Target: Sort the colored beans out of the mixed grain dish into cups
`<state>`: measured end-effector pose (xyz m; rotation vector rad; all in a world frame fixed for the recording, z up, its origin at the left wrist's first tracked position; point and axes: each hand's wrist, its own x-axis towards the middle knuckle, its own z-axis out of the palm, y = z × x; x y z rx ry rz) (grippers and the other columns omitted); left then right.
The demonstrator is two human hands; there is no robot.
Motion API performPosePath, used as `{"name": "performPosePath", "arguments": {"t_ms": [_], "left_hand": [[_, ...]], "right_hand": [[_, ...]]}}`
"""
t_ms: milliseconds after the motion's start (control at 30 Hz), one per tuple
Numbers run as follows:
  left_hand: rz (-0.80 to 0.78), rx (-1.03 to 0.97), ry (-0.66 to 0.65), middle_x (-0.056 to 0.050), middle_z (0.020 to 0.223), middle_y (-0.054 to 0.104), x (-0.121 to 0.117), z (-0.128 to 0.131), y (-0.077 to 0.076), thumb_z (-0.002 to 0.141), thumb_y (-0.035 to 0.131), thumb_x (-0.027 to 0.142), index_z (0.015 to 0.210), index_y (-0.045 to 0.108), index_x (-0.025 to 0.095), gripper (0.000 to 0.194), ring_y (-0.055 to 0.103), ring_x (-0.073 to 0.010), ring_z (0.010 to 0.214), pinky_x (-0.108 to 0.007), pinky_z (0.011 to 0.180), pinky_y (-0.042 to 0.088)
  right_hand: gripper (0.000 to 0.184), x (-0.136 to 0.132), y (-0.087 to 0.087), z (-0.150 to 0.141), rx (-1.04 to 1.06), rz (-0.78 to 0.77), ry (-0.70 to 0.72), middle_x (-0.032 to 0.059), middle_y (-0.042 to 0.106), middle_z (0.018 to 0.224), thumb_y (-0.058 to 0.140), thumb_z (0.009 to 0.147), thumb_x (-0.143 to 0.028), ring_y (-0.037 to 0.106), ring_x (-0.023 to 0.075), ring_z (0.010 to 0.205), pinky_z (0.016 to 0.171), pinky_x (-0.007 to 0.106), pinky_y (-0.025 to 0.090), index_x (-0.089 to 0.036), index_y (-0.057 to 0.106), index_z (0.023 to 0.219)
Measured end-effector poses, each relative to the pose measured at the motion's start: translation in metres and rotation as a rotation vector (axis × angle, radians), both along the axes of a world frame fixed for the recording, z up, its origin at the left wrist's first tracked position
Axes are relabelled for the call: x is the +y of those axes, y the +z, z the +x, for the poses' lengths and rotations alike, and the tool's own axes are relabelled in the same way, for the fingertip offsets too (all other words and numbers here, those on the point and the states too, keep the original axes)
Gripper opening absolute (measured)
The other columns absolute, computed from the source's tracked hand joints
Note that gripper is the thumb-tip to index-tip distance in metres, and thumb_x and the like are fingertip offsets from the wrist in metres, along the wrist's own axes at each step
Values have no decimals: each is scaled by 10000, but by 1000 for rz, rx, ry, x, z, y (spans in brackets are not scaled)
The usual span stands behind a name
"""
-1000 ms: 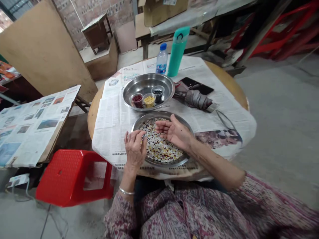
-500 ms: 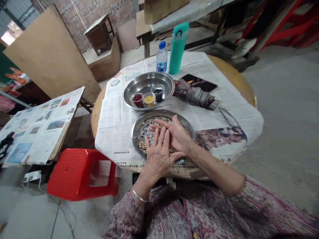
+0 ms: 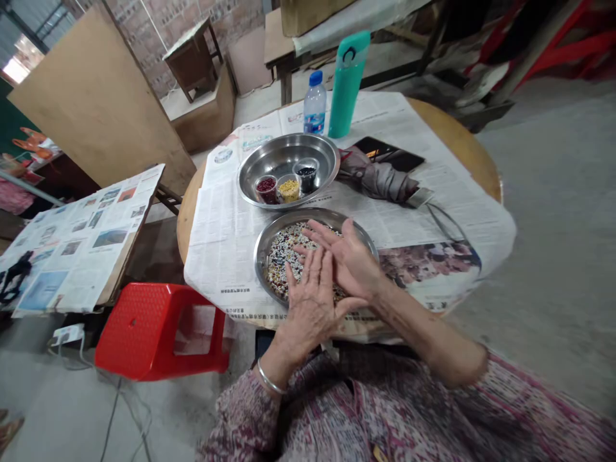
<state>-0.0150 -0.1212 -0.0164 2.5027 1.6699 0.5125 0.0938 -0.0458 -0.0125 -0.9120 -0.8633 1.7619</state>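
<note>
Over a round steel tray (image 3: 262,247) of mixed grains and beans (image 3: 283,256), both of my hands are held together. My left hand (image 3: 312,308) has its back up and its fingers stretched out, overlapping the other palm. Palm up, my right hand (image 3: 353,260) lies open with its fingers pointing left across the tray. Neither hand shows anything in it. Behind stands a steel basin (image 3: 262,160) with three clear cups: red beans (image 3: 266,187), yellow beans (image 3: 289,190) and black beans (image 3: 307,174).
A water bottle (image 3: 314,106) and a green flask (image 3: 347,90) stand at the table's back. A folded umbrella (image 3: 378,179) and a dark phone or tablet (image 3: 385,154) lie right of the basin. A red stool (image 3: 144,327) is at the left, beside a newspaper-covered table (image 3: 91,231).
Both hands have shifted slightly to the right over the tray, still together with fingers stretched. The camera view has moved a little; the tray, basin and cups stay in place.
</note>
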Motion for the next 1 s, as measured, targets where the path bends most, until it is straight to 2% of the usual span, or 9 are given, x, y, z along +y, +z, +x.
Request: {"name": "performPosePath", "arguments": {"t_ms": [100, 200, 333, 467, 533, 667, 800, 900, 1000], "left_hand": [[21, 14, 29, -206, 1580, 458, 7, -9, 3, 975, 465, 669, 1538, 376, 147, 773, 378, -365, 1503, -706, 1225, 212], [45, 18, 7, -129, 1470, 586, 14, -19, 12, 961, 516, 653, 1425, 527, 263, 607, 483, -341, 1409, -688, 1222, 232], [29, 9, 43, -108, 1318, 664, 21, -31, 13, 986, 570, 531, 1343, 585, 266, 444, 583, -308, 1264, -586, 1158, 390], [-4, -22, 144, -174, 1400, 579, 31, -51, -2, 934, 677, 478, 1398, 513, 198, 566, 572, -339, 1274, -520, 1052, 509], [-3, -42, 169, -214, 1462, 503, 39, -61, -9, 906, 711, 488, 1441, 452, 175, 672, 523, -367, 1338, -544, 1066, 498], [-37, -54, 194, -258, 1441, 484, 61, -65, -14, 932, 657, 535, 1439, 429, 116, 696, 512, -390, 1338, -575, 1080, 470], [-59, -72, 230, -230, 1300, 562, 86, -46, -17, 922, 679, 518, 1369, 509, 98, 637, 567, -378, 1242, -548, 1032, 498], [-82, -147, 158, -170, 1181, 621, 102, -29, -20, 938, 691, 362, 1239, 607, 134, 387, 619, -319, 1145, -483, 1000, 525], [-141, -203, -19, -97, 1041, 670, 106, -19, -18, 949, 642, 195, 1079, 662, 181, 133, 655, -252, 1033, -427, 984, 541]], "right_hand": [[640, -7, 3, 6, -38, 7, -2, 81, 655, 1417, 309, 969, -733, 644, 257, 1264, 1070, 454, 534, -299, 709, 1216], [506, -13, 4, 14, -167, 37, 2, 92, 752, 1234, 495, 939, -680, 696, 274, 1160, 1040, 462, 560, -272, 764, 1069], [343, -15, -5, 28, -394, 262, -19, 64, 791, 1051, 631, 887, -575, 732, 287, 1015, 1001, 533, 574, -281, 784, 979], [232, -16, -23, 44, -752, 644, -298, 73, 754, 1154, 611, 913, -432, 670, 309, 1168, 1118, 598, 466, -287, 766, 1008], [241, -18, -34, 50, -873, 734, -447, 92, 698, 1283, 606, 916, -388, 591, 321, 1295, 1168, 614, 406, -277, 746, 1078], [367, -21, -55, 54, -928, 675, -533, 104, 593, 1447, 594, 927, -348, 551, 308, 1353, 1174, 608, 400, -282, 661, 1281], [377, -20, -61, 52, -902, 653, -522, 107, 585, 1461, 587, 932, -317, 547, 296, 1365, 1178, 591, 401, -288, 650, 1302], [340, -20, -60, 51, -889, 652, -530, 108, 593, 1451, 575, 932, -295, 555, 291, 1355, 1177, 587, 402, -278, 675, 1257], [315, -20, -59, 51, -883, 655, -538, 113, 592, 1451, 577, 926, -286, 557, 294, 1353, 1176, 591, 400, -260, 690, 1219]]}}
